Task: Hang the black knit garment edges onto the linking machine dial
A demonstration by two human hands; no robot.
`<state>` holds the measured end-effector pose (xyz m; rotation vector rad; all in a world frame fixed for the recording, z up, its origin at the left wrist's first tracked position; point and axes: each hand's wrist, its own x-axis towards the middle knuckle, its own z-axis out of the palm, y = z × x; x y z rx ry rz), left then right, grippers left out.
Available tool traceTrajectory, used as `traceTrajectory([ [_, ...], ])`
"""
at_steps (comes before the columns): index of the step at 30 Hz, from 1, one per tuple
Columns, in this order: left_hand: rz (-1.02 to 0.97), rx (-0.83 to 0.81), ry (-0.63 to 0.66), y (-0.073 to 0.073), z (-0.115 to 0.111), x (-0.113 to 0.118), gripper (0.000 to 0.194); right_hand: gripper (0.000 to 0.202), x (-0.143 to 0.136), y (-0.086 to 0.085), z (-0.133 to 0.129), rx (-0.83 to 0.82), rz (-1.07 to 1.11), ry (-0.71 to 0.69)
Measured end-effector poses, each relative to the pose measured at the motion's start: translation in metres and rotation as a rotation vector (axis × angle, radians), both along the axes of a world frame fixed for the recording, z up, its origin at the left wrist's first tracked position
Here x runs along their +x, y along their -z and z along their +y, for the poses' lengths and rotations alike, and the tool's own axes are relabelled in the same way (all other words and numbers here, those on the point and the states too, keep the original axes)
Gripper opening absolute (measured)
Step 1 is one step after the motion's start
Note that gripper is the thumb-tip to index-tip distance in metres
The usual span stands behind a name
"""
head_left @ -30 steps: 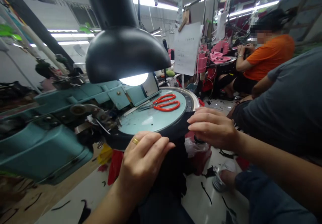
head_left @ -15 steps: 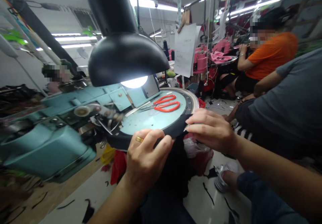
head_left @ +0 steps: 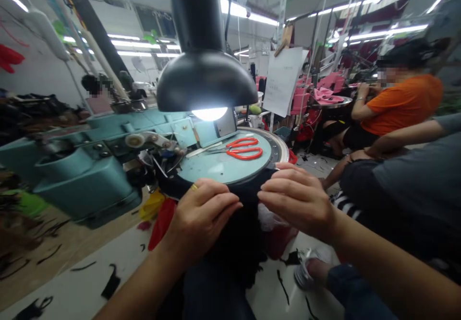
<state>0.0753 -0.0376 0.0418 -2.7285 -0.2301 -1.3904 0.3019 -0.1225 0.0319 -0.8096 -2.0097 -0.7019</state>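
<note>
Black fabric (head_left: 241, 191) lies along the front rim of a round teal machine plate (head_left: 201, 169) and hangs down below it. My left hand (head_left: 201, 214), with a ring on one finger, is closed on the fabric at the rim's front. On the right side of the rim my right hand (head_left: 298, 197) pinches the same fabric, fingers pressed together. A gap of fabric shows between the two hands. Red-handled scissors (head_left: 245, 148) lie on the plate beyond my hands, beside a thin pale tool (head_left: 204, 150).
A black lamp (head_left: 209, 82) hangs low over the plate. Teal machine parts (head_left: 82, 185) stand at the left. A person in orange (head_left: 405, 104) and another in grey (head_left: 418, 176) sit at the right. Black scraps (head_left: 111, 281) litter the floor.
The view has shifted, so the lamp and machine appear farther right. My hands stay at the rim, with my left fingers now straighter and my right hand slightly lower on the fabric.
</note>
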Motion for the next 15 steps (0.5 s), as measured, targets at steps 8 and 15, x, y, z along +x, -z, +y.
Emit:
traceTrajectory([
  [8, -0.028, 0.055, -0.011, 0.005, 0.000, 0.001, 0.019, 0.018, -0.001, 0.011, 0.003, 0.012, 0.036, 0.052],
  [15, -0.023, 0.051, -0.044, 0.007, -0.002, 0.009, 0.016, 0.018, -0.004, 0.013, 0.004, 0.033, 0.002, 0.060],
])
